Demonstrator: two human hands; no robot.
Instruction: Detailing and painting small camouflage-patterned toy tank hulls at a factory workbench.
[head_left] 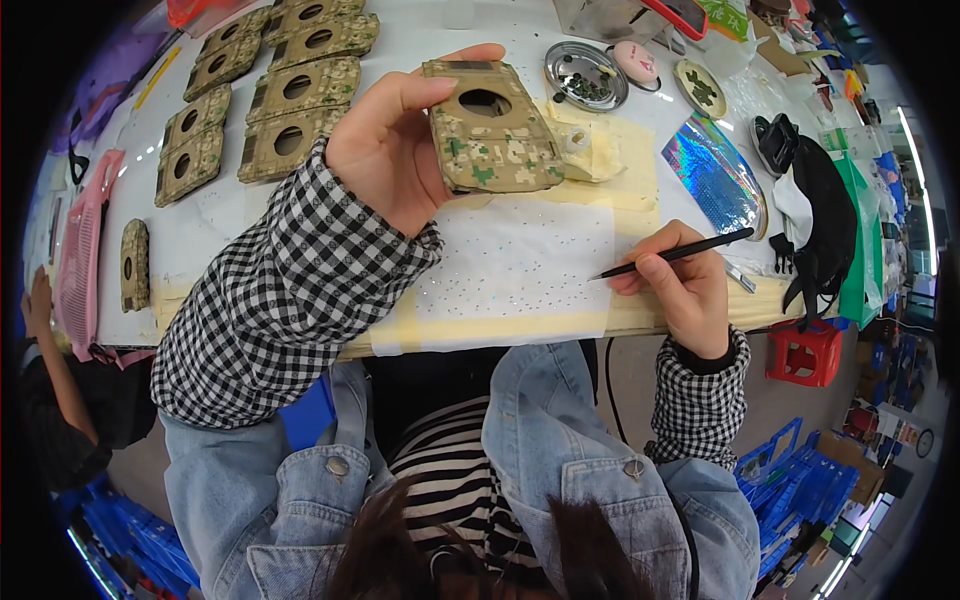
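Observation:
My left hand [390, 135] grips a camouflage-patterned case [490, 145] with an oval opening near its top, holding it raised above the table. Thumb and fingers close on its left side and top edge. In my right hand [680, 285] is a slim black pen-like tool [690, 252], its thin tip pointing left over a white sheet [520, 260]. Many tiny specks, some shiny, are scattered across that sheet. Behind the held case lies a yellowish pad [597, 150] with a small pale round piece on it.
Several similar camouflage cases [290, 140] lie in rows at the far left; another [135, 265] sits near the left edge. A round dish [585, 78] of small dark pieces, a holographic pouch [715, 175] and a black bag [825, 210] are at right. Another person's arm [65, 360] shows far left.

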